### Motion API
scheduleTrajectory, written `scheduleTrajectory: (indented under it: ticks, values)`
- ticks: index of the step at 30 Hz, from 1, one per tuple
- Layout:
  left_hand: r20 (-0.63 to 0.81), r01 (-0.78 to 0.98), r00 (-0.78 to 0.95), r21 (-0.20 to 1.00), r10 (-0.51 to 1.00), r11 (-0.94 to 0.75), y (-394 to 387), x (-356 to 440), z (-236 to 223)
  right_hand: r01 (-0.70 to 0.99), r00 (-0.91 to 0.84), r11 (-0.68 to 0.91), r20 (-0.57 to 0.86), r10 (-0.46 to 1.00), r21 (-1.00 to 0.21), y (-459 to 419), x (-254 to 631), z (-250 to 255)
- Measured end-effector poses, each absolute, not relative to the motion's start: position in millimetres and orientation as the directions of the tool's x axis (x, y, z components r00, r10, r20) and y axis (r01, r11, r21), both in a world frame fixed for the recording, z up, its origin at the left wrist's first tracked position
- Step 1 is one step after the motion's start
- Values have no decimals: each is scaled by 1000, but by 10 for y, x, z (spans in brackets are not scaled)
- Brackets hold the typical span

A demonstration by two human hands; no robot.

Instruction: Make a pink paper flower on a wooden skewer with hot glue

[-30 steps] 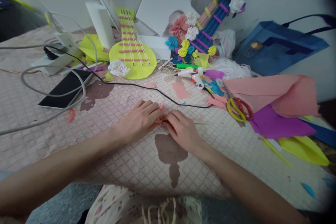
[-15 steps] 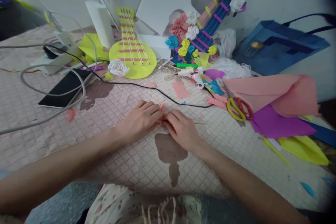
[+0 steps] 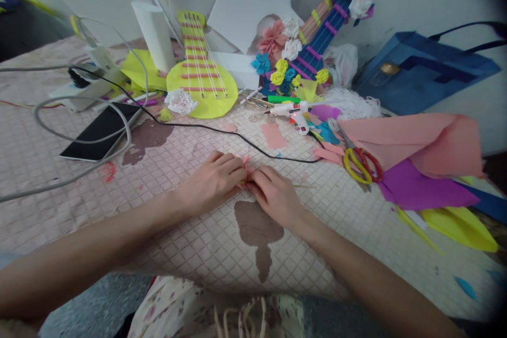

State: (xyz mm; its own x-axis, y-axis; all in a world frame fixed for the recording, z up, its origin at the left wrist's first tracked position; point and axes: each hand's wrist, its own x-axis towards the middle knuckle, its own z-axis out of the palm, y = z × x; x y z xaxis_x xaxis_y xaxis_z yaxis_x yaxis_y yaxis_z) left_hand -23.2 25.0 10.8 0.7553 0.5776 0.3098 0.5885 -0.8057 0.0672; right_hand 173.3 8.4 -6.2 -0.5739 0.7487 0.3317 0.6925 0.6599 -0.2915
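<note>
My left hand (image 3: 217, 175) and my right hand (image 3: 276, 195) meet at the middle of the table, fingertips together. Between them a small piece of pink crepe paper (image 3: 246, 160) is pinched, mostly covered by the fingers. A thin pale stick (image 3: 304, 186) pokes out to the right from behind my right hand, and its other end is hidden. Both hands have their fingers curled. Beyond them lies a flat pink paper piece (image 3: 273, 135), with a black cord (image 3: 237, 135) running across the table in front of it.
A glue gun (image 3: 295, 113), scissors (image 3: 358, 166) and pink paper sheets (image 3: 431, 140) lie right of centre. A yellow paper guitar (image 3: 202, 84) and a blue flowered one (image 3: 317, 47) lean at the back. On the left are a tablet (image 3: 99, 134) and a power strip (image 3: 85, 92).
Both hands stay almost in place around the pink crepe paper, with only a slight shift of the fingers. The whole view has moved a little.
</note>
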Motion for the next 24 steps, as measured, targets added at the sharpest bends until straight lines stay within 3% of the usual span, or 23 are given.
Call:
scheduleTrajectory:
  ticks: [24]
  values:
    - [331, 605, 731, 91, 597, -791, 256, -234, 104, 690, -580, 666, 335, 743, -282, 98, 1739, -80]
